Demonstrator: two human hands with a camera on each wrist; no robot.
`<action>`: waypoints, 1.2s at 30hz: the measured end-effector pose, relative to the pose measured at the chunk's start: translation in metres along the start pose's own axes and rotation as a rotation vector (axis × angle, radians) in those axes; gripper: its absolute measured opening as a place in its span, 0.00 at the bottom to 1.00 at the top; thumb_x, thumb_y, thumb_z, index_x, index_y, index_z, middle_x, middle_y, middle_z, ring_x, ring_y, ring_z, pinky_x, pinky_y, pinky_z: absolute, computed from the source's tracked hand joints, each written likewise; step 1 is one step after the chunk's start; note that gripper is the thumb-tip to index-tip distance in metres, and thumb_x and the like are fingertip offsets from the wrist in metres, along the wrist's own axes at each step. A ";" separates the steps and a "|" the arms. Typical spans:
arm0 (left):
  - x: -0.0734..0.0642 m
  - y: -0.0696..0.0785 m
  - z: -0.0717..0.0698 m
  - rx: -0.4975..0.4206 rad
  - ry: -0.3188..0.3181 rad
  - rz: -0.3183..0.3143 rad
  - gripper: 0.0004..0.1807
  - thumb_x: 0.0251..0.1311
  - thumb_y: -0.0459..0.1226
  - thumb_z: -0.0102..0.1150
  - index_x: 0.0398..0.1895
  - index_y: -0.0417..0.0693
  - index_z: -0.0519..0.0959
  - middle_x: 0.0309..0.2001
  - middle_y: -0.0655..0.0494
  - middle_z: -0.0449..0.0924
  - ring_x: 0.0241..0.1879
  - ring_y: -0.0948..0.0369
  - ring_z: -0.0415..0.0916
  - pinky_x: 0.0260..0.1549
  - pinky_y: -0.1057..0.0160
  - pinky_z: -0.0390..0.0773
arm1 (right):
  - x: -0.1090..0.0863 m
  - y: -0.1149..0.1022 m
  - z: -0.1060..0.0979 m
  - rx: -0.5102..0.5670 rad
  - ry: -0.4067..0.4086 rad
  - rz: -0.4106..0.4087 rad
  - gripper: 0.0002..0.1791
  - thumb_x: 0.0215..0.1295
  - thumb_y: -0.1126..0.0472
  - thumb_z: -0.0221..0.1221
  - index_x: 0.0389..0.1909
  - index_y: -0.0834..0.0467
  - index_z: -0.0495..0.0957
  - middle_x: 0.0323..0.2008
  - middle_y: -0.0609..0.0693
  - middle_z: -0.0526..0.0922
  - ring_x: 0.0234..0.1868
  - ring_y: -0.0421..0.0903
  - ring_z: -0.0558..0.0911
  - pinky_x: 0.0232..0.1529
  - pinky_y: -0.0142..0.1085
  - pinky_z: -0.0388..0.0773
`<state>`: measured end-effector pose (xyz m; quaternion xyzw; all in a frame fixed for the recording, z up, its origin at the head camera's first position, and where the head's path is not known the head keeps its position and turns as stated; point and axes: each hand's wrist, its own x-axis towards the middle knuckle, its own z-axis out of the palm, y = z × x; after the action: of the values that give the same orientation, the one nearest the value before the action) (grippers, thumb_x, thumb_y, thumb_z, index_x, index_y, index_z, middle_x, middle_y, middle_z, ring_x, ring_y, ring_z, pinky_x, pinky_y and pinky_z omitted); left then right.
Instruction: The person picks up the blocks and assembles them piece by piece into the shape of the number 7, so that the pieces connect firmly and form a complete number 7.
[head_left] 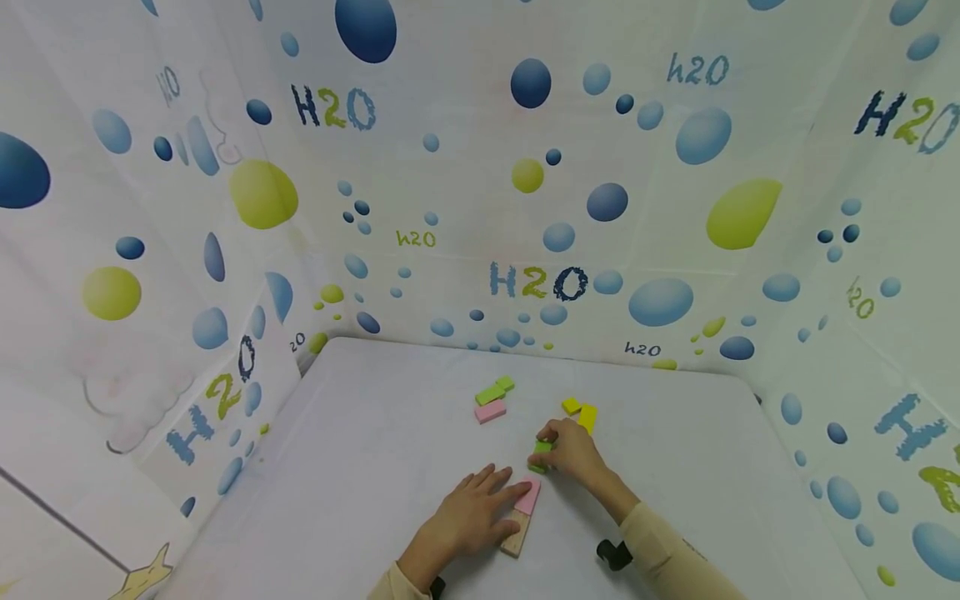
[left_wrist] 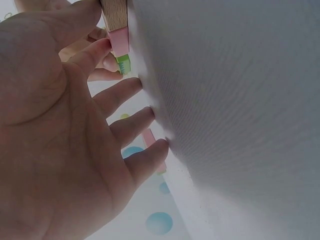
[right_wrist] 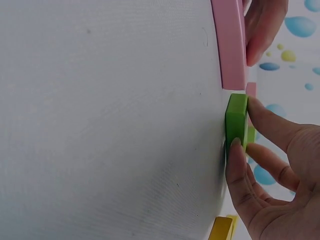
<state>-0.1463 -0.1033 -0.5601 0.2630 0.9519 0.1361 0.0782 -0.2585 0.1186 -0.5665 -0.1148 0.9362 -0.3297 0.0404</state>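
Between the thumb and fingers of my right hand (head_left: pixel 572 452) is a green block (right_wrist: pixel 236 120), pinched just past the far end of a pink block (head_left: pixel 528 497). A small gap shows between the two in the right wrist view. The pink block lies end to end with a bare wooden block (head_left: pixel 515 535), forming a row. My left hand (head_left: pixel 474 510) lies over the row's left side with its fingers spread; the index fingertip touches the pink block and the thumb rests by the wooden one. Its other fingertips reach the table in the left wrist view.
Beyond the left hand lie two green blocks (head_left: pixel 491 394) and another pink block (head_left: pixel 491 411). Two yellow blocks (head_left: pixel 588 418) sit just past the right hand. The white table (head_left: pixel 360 433) is backed by a curtain printed with bubbles (head_left: pixel 660 302).
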 end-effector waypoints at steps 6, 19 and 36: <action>0.000 0.000 0.000 -0.001 0.002 0.000 0.33 0.72 0.60 0.56 0.79 0.72 0.66 0.79 0.54 0.63 0.79 0.48 0.58 0.72 0.41 0.65 | -0.005 -0.004 0.001 0.006 -0.005 0.019 0.20 0.49 0.51 0.82 0.40 0.53 0.87 0.37 0.45 0.86 0.39 0.43 0.81 0.43 0.42 0.83; 0.001 0.001 -0.001 0.004 0.000 -0.009 0.33 0.72 0.60 0.56 0.79 0.73 0.66 0.79 0.54 0.63 0.79 0.48 0.58 0.72 0.41 0.65 | -0.013 -0.001 0.003 0.008 0.005 -0.049 0.22 0.49 0.51 0.82 0.41 0.55 0.86 0.39 0.47 0.85 0.37 0.41 0.78 0.39 0.37 0.81; 0.001 0.001 0.001 -0.002 0.012 -0.003 0.33 0.72 0.59 0.56 0.78 0.72 0.66 0.78 0.54 0.64 0.79 0.48 0.58 0.72 0.40 0.65 | -0.017 -0.001 0.005 0.037 0.001 -0.048 0.21 0.49 0.52 0.82 0.41 0.53 0.85 0.39 0.45 0.85 0.35 0.42 0.78 0.39 0.36 0.80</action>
<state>-0.1465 -0.1020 -0.5608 0.2607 0.9526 0.1386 0.0732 -0.2412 0.1188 -0.5694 -0.1362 0.9270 -0.3478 0.0344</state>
